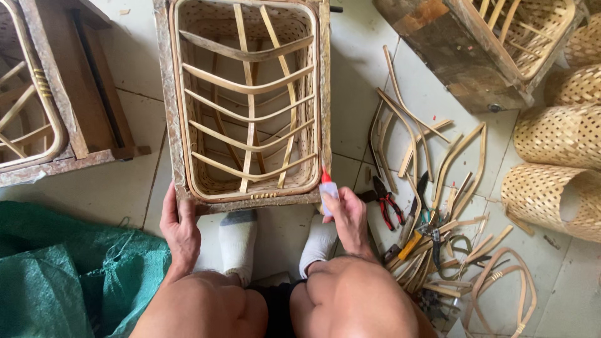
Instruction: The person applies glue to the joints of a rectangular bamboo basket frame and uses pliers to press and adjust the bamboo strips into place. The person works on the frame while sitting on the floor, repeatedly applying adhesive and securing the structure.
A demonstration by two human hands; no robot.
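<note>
Your left hand (179, 226) grips the basket frame (185, 188), fingertips hidden; your right hand (348, 218) pinches a half-covered glue bottle (327, 189).

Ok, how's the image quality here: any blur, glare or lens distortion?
Head view: soft even daylight, faint shadows, no harsh glare on the floor tiles. Sharp on the basket frame and both hands, left and right. Wide-lens bending shows at the edges, and the glue bottle is crisp.

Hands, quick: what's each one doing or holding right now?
Left hand: fingers closed on the near corner of the wooden frame around the woven basket.
Right hand: fingers closed on a small red-capped glue bottle.
</note>
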